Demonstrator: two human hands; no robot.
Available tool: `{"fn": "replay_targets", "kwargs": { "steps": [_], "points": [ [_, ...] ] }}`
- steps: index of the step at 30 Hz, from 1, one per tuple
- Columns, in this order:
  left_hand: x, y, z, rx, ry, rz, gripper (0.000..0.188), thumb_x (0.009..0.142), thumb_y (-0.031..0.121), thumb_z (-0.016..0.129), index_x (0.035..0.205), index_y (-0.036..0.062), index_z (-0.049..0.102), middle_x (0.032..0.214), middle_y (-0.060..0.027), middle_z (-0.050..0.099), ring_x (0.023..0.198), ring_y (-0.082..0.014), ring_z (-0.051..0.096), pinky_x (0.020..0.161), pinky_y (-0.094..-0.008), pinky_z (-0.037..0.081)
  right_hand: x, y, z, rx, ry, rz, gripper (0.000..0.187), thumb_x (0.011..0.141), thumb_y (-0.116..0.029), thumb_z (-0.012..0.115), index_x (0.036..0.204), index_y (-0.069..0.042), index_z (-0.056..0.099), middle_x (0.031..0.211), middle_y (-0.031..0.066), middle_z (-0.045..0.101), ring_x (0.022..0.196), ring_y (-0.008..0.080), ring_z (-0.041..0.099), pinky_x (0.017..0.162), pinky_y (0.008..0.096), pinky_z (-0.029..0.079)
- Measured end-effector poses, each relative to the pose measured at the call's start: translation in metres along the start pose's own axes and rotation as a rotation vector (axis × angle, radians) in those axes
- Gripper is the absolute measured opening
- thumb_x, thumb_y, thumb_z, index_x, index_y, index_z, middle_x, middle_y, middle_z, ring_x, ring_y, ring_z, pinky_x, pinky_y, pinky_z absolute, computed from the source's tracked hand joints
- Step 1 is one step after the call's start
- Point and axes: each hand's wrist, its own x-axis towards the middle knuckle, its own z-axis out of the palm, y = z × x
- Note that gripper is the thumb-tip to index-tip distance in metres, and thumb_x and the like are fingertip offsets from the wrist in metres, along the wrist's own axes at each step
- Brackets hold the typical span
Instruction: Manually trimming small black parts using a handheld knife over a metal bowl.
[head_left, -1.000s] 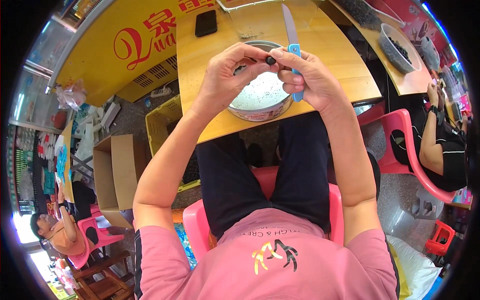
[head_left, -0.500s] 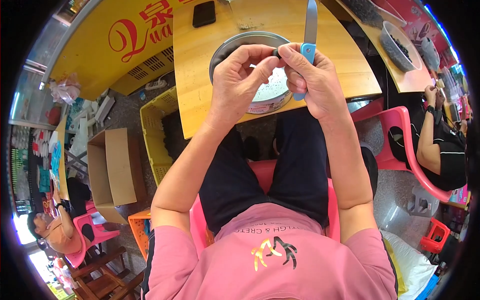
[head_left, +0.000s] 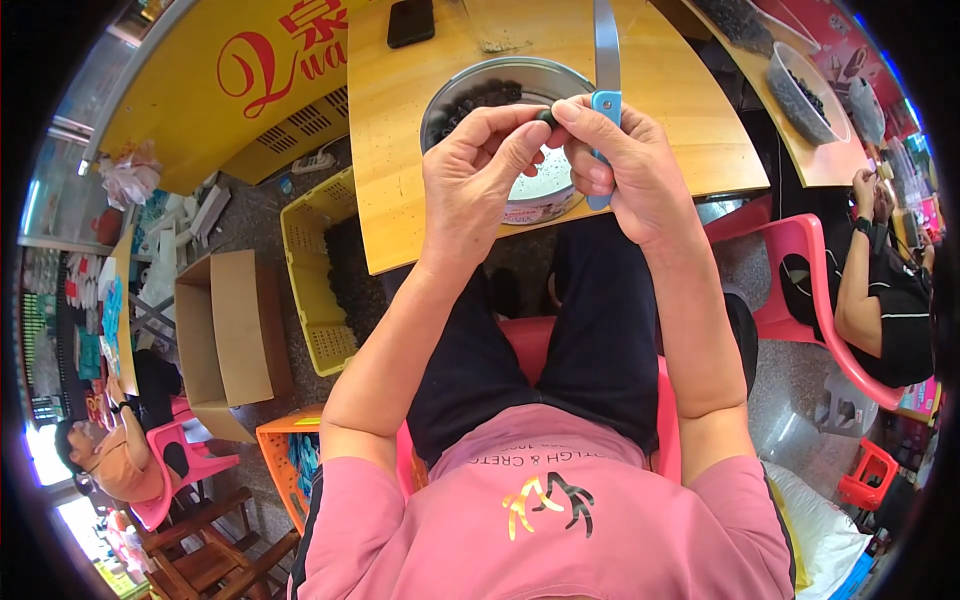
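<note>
Between the fingertips of my left hand point(head_left: 472, 165) is a small dark round piece point(head_left: 546, 117); its exact kind I cannot make out. My right hand point(head_left: 630, 165) grips the light-blue handle of a knife point(head_left: 607, 105), its blade pointing up and away from me. That hand's thumb and index finger also meet at the small piece. Below both hands a round metal tin point(head_left: 553, 207) stands on the wooden table point(head_left: 395, 170). Dark small pieces point(head_left: 480, 103) lie heaped at its far left, and dark specks dot its pale bottom.
A black phone point(head_left: 410, 22) lies at the table's far left. Beside the table are a yellow crate point(head_left: 312, 290) with dark contents and a cardboard box point(head_left: 232, 335). To the right, a plastic bowl point(head_left: 800, 100) sits on another table near a seated person point(head_left: 865, 300) and a pink chair point(head_left: 780, 270).
Both hands stay together over the tin, with the knife shifted slightly left. More of the dark heap in the tin shows now. My left elbow has moved a little inward.
</note>
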Motion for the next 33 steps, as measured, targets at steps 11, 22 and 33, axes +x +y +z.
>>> {"fn": "replay_targets", "kwargs": {
  "steps": [11,22,33],
  "points": [
    [-0.007,0.006,0.001,-0.263,0.008,-0.213,0.022,0.087,0.012,0.071,0.104,-0.0019,0.065,0.091,-0.0069,0.069,0.071,-0.0072,0.056,0.067,-0.0207,0.047,-0.003,-0.001,0.004,-0.296,0.026,-0.118,0.017,0.093,-0.021,0.063,0.095,-0.004,0.063,0.070,-0.0025,0.057,0.051,-0.0001,0.039,0.046,0.0176,0.030],
    [-0.012,0.006,-0.010,-0.235,-0.001,-0.225,0.022,0.088,0.015,0.071,0.103,0.0015,0.061,0.088,-0.0008,0.062,0.071,-0.0062,0.055,0.065,-0.0209,0.045,-0.019,-0.006,-0.009,-1.079,-0.088,-0.559,0.021,0.092,-0.015,0.063,0.107,0.000,0.063,0.084,0.0090,0.062,0.075,0.0199,0.059,0.067,0.0301,0.047],
    [-0.014,0.009,-0.009,-0.124,-0.055,-0.135,0.021,0.091,0.014,0.068,0.105,0.0020,0.059,0.090,-0.0016,0.060,0.073,-0.0066,0.052,0.067,-0.0208,0.043,-0.017,0.000,-0.011,-1.191,-0.021,-0.752,0.018,0.087,-0.008,0.067,0.104,-0.004,0.066,0.078,0.0083,0.058,0.056,0.0176,0.053,0.052,0.0294,0.043]
  ]
}}
